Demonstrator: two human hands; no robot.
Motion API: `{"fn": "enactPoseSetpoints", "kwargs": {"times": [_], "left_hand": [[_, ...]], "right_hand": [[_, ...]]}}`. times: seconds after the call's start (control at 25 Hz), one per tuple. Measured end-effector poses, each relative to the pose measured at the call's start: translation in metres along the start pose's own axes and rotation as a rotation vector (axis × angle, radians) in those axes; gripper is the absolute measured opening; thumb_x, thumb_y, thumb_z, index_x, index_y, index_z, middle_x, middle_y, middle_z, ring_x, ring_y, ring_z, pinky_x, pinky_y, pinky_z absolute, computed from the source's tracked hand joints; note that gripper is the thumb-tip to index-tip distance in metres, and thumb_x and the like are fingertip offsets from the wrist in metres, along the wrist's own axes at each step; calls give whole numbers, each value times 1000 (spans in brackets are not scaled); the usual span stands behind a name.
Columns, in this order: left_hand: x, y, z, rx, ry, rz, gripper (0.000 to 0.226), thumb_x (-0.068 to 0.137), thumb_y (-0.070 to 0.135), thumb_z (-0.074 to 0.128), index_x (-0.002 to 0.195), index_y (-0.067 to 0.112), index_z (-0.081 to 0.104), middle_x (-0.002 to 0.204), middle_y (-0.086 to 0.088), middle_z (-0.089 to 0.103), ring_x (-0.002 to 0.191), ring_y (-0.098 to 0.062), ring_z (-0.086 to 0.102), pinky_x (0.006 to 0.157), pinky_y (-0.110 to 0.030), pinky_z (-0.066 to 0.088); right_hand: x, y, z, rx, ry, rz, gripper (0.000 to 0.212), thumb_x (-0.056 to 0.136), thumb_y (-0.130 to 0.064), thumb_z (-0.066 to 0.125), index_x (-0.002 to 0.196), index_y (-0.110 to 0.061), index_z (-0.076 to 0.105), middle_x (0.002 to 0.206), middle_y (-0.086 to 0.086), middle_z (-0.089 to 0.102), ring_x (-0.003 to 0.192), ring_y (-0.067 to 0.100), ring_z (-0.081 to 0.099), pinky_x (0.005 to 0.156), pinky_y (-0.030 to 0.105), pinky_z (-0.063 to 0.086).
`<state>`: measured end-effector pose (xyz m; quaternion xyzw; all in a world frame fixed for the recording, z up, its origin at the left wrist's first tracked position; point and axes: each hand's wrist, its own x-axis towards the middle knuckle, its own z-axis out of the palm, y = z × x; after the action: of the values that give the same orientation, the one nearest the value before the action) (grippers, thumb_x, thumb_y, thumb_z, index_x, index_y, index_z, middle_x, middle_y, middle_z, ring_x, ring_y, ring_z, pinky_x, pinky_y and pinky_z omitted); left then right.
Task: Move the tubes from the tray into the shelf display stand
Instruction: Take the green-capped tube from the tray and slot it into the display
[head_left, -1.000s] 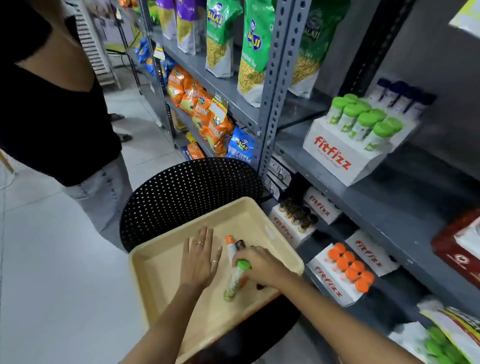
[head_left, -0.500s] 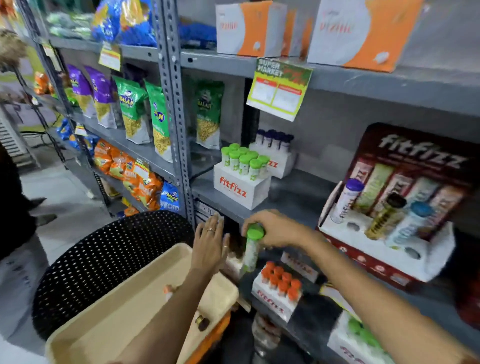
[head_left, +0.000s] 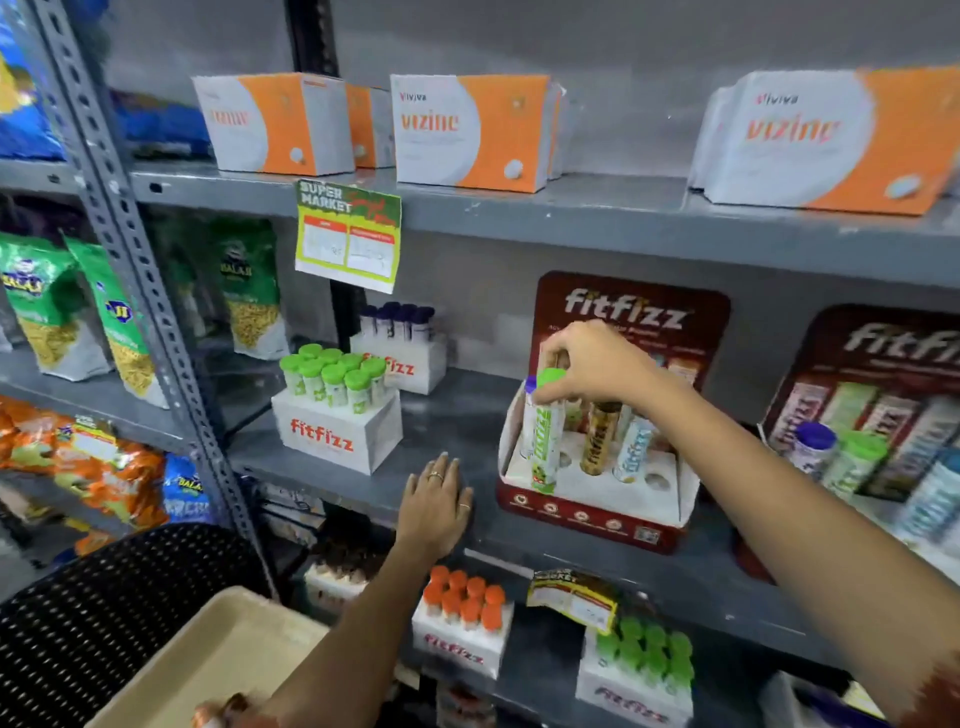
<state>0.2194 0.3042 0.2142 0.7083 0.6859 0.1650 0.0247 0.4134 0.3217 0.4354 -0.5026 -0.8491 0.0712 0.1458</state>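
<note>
My right hand (head_left: 592, 366) grips the cap of a green-capped white tube (head_left: 543, 441), holding it upright over the front left of the red fitfizz display stand (head_left: 587, 514) on the grey shelf. A purple-capped tube (head_left: 530, 385), a brown tube (head_left: 597, 439) and a light blue tube (head_left: 632, 449) stand in the stand. My left hand (head_left: 435, 501) lies flat and empty on the shelf's front edge, left of the stand. The beige tray (head_left: 208, 670) sits at bottom left on a black perforated chair (head_left: 104, 603), with an orange-capped tube (head_left: 223, 712) partly visible in it.
A white fitfizz box of green-capped tubes (head_left: 337, 410) stands left on the same shelf, a purple-capped box (head_left: 400, 343) behind it. A second red stand (head_left: 872, 415) is at right. Boxes of orange-capped (head_left: 462, 618) and green-capped tubes (head_left: 639, 670) fill the lower shelf. Orange-and-white boxes line the shelf above.
My right hand lifted the green-capped tube from the tray up to the red display stand. My left hand left the tray and now rests on the shelf edge. My view rose.
</note>
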Motion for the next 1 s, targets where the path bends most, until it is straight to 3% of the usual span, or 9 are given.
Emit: {"fn": "enactPoseSetpoints", "kwargs": {"times": [0.12,0.28,0.48,0.76,1.0], "left_hand": [[10,13,7,-7,-69,14,54,100,37,27,145,9,18,154,-8,14,140,-21,10,113,-41,7],[14,20,20,18,-151,-2,58,99,41,24,146,8,14,155,-8,10,141,-20,6,113,-42,5],[13,19,28,113,-160,-10,60,98,45,17,147,11,8,156,-5,7,141,-19,3,114,-41,0],[13,18,30,135,-152,-14,61,97,48,14,147,13,7,156,-4,6,141,-20,2,114,-41,-1],[12,18,31,147,-147,-13,62,97,50,12,147,14,6,156,-4,4,141,-20,1,114,-41,-3]], "right_hand": [[2,10,-9,10,-20,70,21,69,-27,80,71,-12,66,65,2,63,52,16,61,42,23,43],[9,20,-8,-8,-55,138,30,73,-26,79,95,-9,69,80,3,63,55,13,62,42,18,40],[20,25,2,-43,-55,196,46,73,-27,80,113,-12,65,101,4,62,82,20,66,57,23,47],[26,33,13,-60,-83,238,48,72,-20,81,115,-12,62,124,11,59,109,27,57,88,36,48],[17,31,26,-111,-143,259,49,77,-19,76,122,-13,58,128,10,53,114,27,52,92,37,45]]}}
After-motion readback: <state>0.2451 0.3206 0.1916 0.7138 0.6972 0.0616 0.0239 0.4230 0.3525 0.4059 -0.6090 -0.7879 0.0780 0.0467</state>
